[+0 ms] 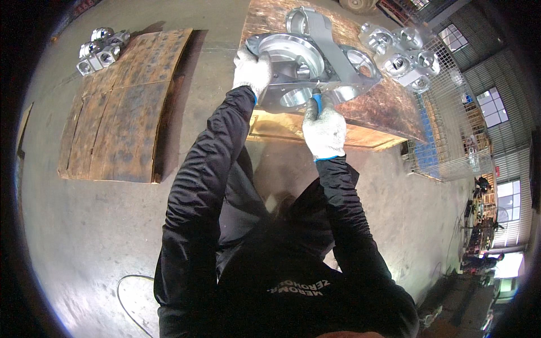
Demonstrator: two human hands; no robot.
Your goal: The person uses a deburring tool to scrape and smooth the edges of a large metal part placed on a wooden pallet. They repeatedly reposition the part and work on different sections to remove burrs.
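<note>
A large silver machined metal part (293, 53), with a wide round bore and several smaller holes, rests on a brown wooden board in front of me. My left hand (252, 70), in a white glove, grips the part's left rim; some fingers are hidden behind it. In my gloved right hand (325, 130) is a slim blue-handled hand tool (317, 101) with a dark collar, pointing away from me. Its tip meets, or comes very close to, the part's near edge. The tip is too small to make out.
The wooden board (389, 115) tops a pale crate. More metal parts (403, 56) sit at its right, beside a wire mesh cage (451, 112). On the left, another wooden-topped stack (118, 107) has similar metal parts (101, 49) at its far end. A cable (121, 298) lies on the floor.
</note>
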